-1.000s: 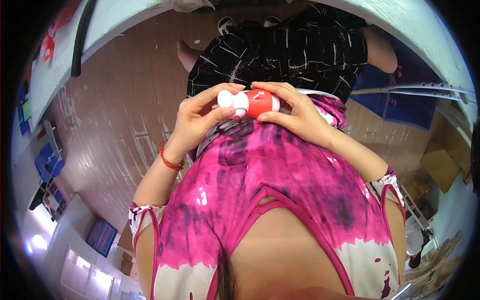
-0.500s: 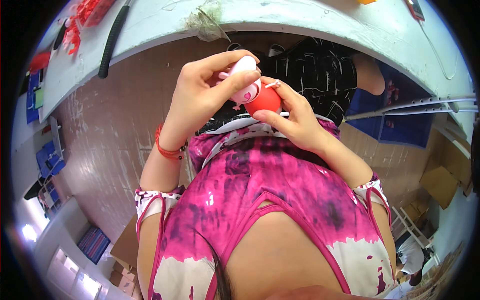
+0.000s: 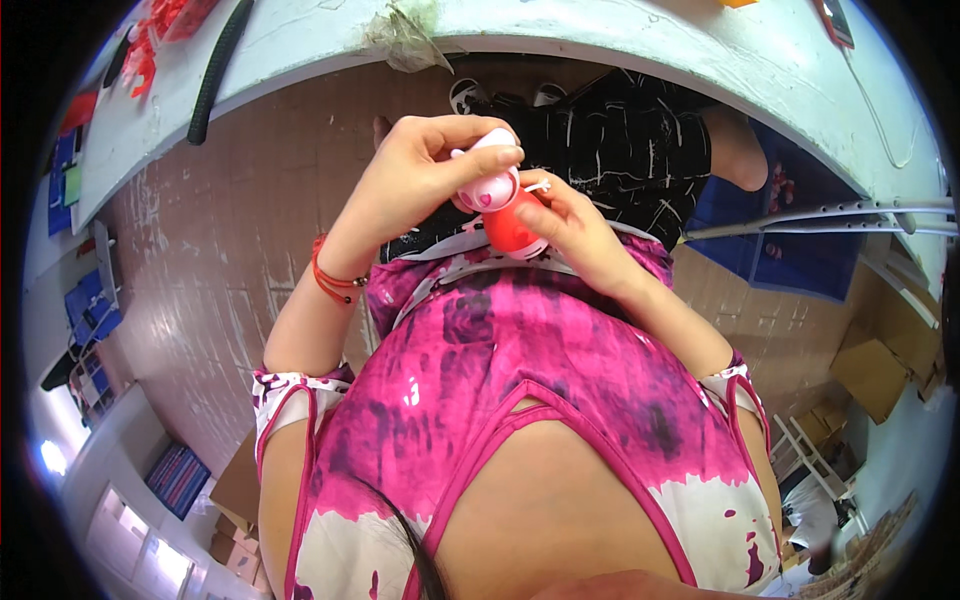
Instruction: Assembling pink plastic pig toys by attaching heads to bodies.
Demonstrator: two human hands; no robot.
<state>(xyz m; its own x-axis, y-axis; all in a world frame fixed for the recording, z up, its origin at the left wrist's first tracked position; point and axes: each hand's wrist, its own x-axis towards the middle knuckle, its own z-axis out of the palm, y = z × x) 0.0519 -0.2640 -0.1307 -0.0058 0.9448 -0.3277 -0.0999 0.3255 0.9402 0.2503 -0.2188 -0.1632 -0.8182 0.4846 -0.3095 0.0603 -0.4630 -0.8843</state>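
Observation:
Above my lap is a small toy pig figure with a pink head and a rounded red body. My left hand grips the pink head, its thumb lying across the top. My right hand is closed around the red body, with the thumb pressed on its front. A thin pale arm of the toy sticks out by the right fingers. The head sits against the upper end of the body; whether the two are joined I cannot tell. The toy's far side is hidden by my fingers.
Ahead curves a white table edge. On it lie a black-handled tool, crumpled clear plastic and red pieces at the left. A blue bin and metal legs stand at right, cardboard boxes behind them.
The red body has turned in my right hand, so its lower end now points down toward me. My right thumb has shifted onto its front. My left hand still holds the head.

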